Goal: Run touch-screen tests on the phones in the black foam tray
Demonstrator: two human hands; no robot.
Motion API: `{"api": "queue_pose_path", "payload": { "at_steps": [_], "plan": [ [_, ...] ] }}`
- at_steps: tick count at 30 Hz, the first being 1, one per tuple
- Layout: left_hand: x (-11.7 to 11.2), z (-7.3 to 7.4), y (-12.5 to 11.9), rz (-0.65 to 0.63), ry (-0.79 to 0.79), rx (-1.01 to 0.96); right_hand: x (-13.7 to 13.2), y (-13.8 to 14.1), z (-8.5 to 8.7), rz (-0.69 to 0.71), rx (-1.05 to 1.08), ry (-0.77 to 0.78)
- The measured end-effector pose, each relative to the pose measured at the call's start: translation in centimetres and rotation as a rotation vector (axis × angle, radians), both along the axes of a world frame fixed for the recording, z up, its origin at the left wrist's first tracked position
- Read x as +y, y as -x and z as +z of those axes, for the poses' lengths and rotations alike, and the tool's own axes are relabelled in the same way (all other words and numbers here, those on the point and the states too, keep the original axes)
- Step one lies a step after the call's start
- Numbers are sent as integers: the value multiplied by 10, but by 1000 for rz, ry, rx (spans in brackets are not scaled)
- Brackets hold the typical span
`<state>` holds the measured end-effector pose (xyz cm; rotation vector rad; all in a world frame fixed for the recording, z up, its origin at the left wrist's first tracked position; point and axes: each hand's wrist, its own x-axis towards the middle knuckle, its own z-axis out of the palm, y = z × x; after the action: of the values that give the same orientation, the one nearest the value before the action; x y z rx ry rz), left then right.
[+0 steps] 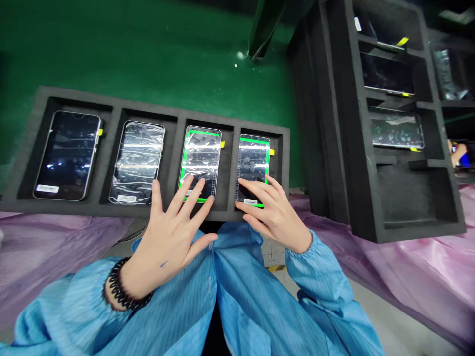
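Note:
Several smartphones lie face up in a row of compartments in a black foam tray [166,163]. My left hand [174,227] is spread over the lower part of the third smartphone [200,158], whose screen is lit with a green border. Over the rightmost smartphone [254,158], also showing a green border, my right hand [272,210] has its fingers apart and holds nothing. Whether the fingertips press on the glass I cannot tell. The leftmost smartphone [69,153] has a dark screen, and the second smartphone [137,160] is dark under wrinkled clear film. White labels sit near their lower ends.
At the right stands a stack of black foam trays [365,198], the top one holding several dark smartphones with yellow tabs. A dark green post [265,29] rises from the green table [148,54]. Pink cloth [408,277] hangs along the front. Another person's hand [459,152] shows at far right.

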<state>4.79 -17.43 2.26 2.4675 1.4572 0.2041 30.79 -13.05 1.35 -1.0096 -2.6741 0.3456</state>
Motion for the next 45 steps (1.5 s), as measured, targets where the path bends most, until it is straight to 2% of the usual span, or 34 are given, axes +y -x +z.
{"api": "queue_pose_path", "payload": {
  "at_steps": [7,11,18,24,32,41,45],
  "plan": [
    [3,-4,6,1,-2,-16,-1,1,0,-13,-6,7],
    [11,-4,12,-41,-11,3,2,2,0,-25,-22,5],
    [53,1,22,-151,25,5,22,1,-1,-57,-47,-4],
    [92,0,31,-264,24,-12,44,1,-4,-97,-41,9],
    [124,-2,28,-270,-43,-63,70,2,-8,-153,-17,24],
    [160,-3,31,-281,3,7,112,2,-16,-223,37,26],
    [169,-5,27,-237,-18,40,124,4,-19,-247,48,16]
  ]
}}
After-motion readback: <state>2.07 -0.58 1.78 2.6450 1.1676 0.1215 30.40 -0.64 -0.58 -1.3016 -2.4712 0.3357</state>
